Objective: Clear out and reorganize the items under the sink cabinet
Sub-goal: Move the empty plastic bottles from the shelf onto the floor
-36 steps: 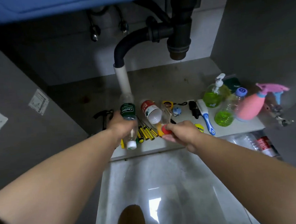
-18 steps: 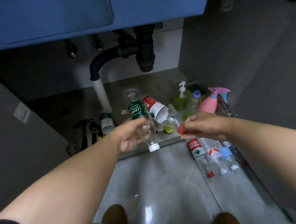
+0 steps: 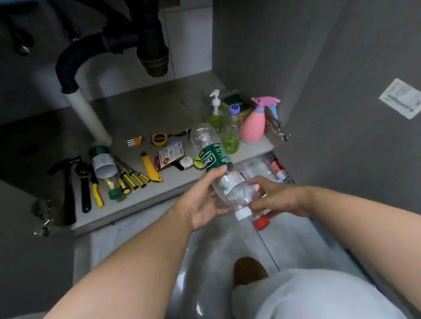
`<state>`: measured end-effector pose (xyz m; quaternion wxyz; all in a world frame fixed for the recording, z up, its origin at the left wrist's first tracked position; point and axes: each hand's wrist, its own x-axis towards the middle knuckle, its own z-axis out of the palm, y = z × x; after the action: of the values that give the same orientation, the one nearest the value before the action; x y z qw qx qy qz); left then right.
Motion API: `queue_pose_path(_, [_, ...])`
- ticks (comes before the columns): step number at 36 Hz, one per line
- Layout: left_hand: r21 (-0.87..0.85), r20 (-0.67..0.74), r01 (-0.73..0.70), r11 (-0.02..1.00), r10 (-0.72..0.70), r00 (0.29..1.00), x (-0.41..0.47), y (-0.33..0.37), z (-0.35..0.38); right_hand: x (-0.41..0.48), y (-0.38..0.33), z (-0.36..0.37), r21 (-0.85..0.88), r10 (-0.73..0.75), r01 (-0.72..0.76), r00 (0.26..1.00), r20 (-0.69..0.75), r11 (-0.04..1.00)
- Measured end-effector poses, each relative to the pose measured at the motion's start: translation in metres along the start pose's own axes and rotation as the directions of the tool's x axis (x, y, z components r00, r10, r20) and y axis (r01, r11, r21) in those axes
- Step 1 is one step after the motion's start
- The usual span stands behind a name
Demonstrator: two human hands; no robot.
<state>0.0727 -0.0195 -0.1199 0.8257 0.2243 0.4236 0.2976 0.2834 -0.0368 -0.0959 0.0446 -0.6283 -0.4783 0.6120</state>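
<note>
An open under-sink cabinet with a grey cabinet floor [image 3: 170, 104] fills the view; a black drain trap [image 3: 150, 39] hangs above a white pipe [image 3: 86, 115] that runs down to the floor. In front of the white pipe and to its left lie a hammer [image 3: 68, 191], a wrench [image 3: 84, 188] and yellow-handled pliers [image 3: 97, 192]. Just in front of the pipe a lying bottle [image 3: 102, 162] rests on its side beside a row of screwdrivers [image 3: 131, 177]. A yellow utility knife [image 3: 150, 169] and a tape measure [image 3: 158, 139] lie to the pipe's right. Well to the right of the pipe, by the side wall, stand a pump bottle [image 3: 215, 114] and a pink spray bottle [image 3: 254, 125].

In front of the cabinet edge, right of the pipe, both hands meet. The left hand [image 3: 202, 202] is curled round a clear green-label bottle [image 3: 214, 159], tilted with its white cap [image 3: 243, 214] toward the person. The right hand [image 3: 277, 197] grips a second bottle, mostly hidden, whose red cap [image 3: 262, 223] shows below the thumb; the two bottles touch. More clear bottles [image 3: 264, 166] lie on the room floor beyond the hands.
</note>
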Motion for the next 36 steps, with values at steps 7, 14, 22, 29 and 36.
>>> queue_pose_path(7, [0.036,0.056,0.194,0.98,-0.196,0.979,0.015,-0.029,-0.022,0.04,0.038,0.017,0.089,0.065,-0.065,0.998,-0.001,0.994])
queue_pose_path(14, [0.212,-0.113,0.307,0.928,-0.289,0.951,0.03,-0.049,-0.06,0.093,0.073,0.028,-0.03,0.133,-0.137,0.984,-0.117,0.99])
queue_pose_path(22, [0.338,-0.346,0.441,0.832,-0.326,0.88,0.041,-0.068,-0.097,0.137,0.075,0.047,-0.373,0.016,-0.164,0.929,-0.37,0.913])
queue_pose_path(29, [0.3,-0.454,0.383,0.874,-0.222,0.863,0.063,-0.076,-0.1,0.149,0.082,0.056,-0.671,-0.256,-0.121,0.864,-0.434,0.732])
queue_pose_path(36, [0.355,-0.57,0.387,0.851,-0.131,0.811,0.087,-0.084,-0.092,0.145,0.105,0.066,-0.902,-0.381,0.103,0.922,-0.071,0.419])
